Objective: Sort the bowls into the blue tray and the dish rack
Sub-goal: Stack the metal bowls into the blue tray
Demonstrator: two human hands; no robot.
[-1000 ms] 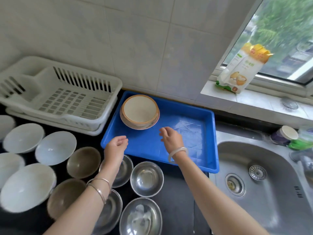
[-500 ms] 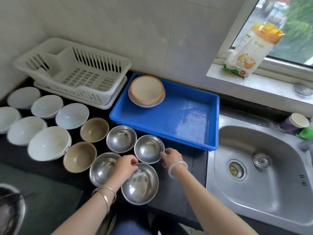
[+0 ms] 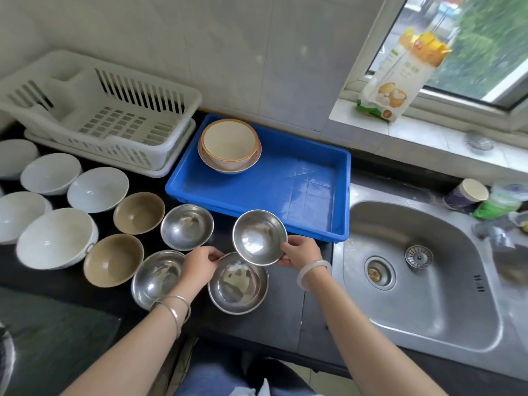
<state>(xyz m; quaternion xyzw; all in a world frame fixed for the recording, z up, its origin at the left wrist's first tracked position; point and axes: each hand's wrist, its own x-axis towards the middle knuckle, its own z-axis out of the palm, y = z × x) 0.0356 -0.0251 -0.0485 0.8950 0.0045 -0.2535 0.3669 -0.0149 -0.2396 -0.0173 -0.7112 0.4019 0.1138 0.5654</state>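
I see the small round stainless-steel bowl (image 3: 259, 237) has left the bench since half a second ago: my right hand (image 3: 301, 251) now pinches its right rim and holds it lifted, tilted toward me, over the near edge of the blue plastic tray (image 3: 314, 192). My left hand (image 3: 200, 265) has closed its grip on the rim of the larger steel bowl (image 3: 237, 284) just below, which I judge still sits on the bench.

So the steel bowls are next to be sorted; the tray holds only two nested cream bowls with orange rims (image 3: 229, 145), and the white slatted dish rack (image 3: 100, 110) stands empty.

The bench is dark, crowded left with white, tan and steel bowls; a steel sink (image 3: 414, 281) lies right, under a window.
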